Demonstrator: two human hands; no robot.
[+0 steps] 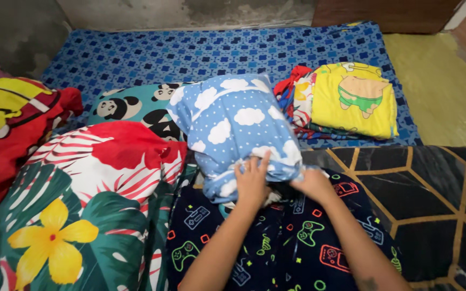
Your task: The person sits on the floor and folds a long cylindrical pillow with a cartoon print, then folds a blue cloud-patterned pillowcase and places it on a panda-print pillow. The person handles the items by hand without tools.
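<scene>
Both hands grip the open lower end of a light-blue pillowcase with white clouds (233,126): the left hand (252,183) lies on top of the bunched fabric with fingers spread and curled over the hem, and the right hand (313,182) pinches the hem at its right corner, fingers largely hidden under the cloth. The case is stuffed full, a pillow inside it, and stands tilted up and away from the person, its lower end resting on a dark navy cloth printed with neon game controllers (276,242) that lies across the person's lap area. Left of it, touching, sits a large pillow in a tropical print of red and green leaves with a yellow flower (76,205). Behind both, partly covered, a teal pillow with panda faces (130,108). Far left, a red and yellow cloth (6,124). Right of the cloud pillowcase, just beside it, a folded stack of fabrics topped by a yellow cartoon-print piece (354,99). All rest on a mattress with a blue patterned sheet (190,54). Lower right, a black cover with gold geometric lines (432,199). Beyond the mattress on the right, a yellow-green mat (438,86).
</scene>
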